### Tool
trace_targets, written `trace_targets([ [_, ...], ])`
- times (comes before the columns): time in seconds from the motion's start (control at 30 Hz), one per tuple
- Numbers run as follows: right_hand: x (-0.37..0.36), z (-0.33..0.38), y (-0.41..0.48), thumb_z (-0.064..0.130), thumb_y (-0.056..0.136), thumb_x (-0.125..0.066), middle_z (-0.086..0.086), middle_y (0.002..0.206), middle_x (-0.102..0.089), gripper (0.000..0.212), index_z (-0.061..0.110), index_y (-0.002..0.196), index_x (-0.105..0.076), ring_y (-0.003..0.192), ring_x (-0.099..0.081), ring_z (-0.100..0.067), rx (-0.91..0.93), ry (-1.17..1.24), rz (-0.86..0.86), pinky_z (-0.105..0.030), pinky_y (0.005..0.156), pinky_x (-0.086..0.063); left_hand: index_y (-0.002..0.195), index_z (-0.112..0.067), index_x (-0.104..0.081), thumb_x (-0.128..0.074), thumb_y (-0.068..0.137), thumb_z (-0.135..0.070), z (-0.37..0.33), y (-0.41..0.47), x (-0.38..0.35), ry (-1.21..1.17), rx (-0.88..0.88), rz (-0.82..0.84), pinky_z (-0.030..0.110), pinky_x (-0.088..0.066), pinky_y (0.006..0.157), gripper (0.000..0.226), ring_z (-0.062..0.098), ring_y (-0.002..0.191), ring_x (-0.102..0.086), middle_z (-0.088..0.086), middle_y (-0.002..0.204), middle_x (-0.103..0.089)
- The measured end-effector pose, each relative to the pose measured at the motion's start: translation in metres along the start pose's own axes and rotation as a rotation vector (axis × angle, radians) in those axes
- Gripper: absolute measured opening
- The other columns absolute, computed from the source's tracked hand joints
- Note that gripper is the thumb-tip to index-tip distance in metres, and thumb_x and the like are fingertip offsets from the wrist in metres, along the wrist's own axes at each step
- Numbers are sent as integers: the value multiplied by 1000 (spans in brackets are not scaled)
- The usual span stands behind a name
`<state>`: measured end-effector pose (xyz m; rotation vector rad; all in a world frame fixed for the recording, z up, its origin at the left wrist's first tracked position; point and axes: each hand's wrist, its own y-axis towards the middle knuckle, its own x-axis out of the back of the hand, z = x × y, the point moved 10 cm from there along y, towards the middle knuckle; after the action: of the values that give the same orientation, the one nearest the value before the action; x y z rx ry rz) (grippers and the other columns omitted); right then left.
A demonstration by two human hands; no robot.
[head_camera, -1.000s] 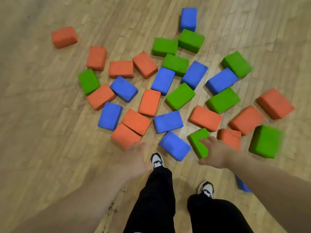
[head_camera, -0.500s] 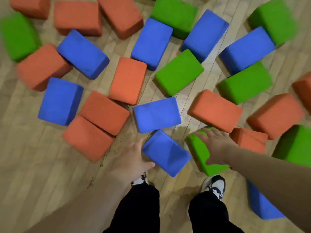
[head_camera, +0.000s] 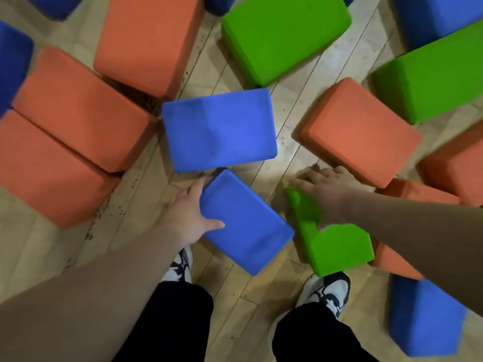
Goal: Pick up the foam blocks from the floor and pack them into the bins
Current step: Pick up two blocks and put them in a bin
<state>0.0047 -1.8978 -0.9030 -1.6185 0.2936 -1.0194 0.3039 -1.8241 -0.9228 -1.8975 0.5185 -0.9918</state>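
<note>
Foam blocks in orange, blue and green lie scattered on the wooden floor. My left hand (head_camera: 189, 218) grips the left edge of a tilted blue block (head_camera: 245, 226) just ahead of my feet, thumb on top. My right hand (head_camera: 330, 194) lies over the far end of a green block (head_camera: 337, 244), fingers spread across it and thumb on its near face. Another blue block (head_camera: 219, 130) lies flat just beyond both hands. No bin is in sight.
Orange blocks (head_camera: 73, 111) crowd the left, another orange block (head_camera: 358, 131) sits just beyond my right hand, and green blocks (head_camera: 285, 35) lie further out. A blue block (head_camera: 426, 317) rests by my right shoe (head_camera: 329, 293). Bare floor (head_camera: 39, 252) shows at lower left.
I have bent much closer to the floor. My left hand has closed on the blue block's edge and my right hand has settled more firmly over the green block.
</note>
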Motion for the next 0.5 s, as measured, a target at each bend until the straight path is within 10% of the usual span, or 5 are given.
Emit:
trace_targets([
  [0.17, 0, -4, -2, 87, 57, -72, 2, 144, -52, 133, 48, 158, 5, 130, -40, -29, -51, 15, 21, -43, 101, -34, 137, -76, -1, -77, 47, -73, 0, -15, -2, -90, 53, 37, 42, -49, 104, 117, 21, 121, -50, -1, 129, -55],
  [0.5, 43, -6, -142, 76, 86, -51, -6, 140, -44, 93, 56, 155, 8, 130, -42, -32, -209, 307, -44, -45, 102, -40, 153, -61, -11, -75, 82, -53, -52, -142, 52, -23, -77, -63, 30, -44, 100, 96, 14, 110, -49, -8, 125, -28],
])
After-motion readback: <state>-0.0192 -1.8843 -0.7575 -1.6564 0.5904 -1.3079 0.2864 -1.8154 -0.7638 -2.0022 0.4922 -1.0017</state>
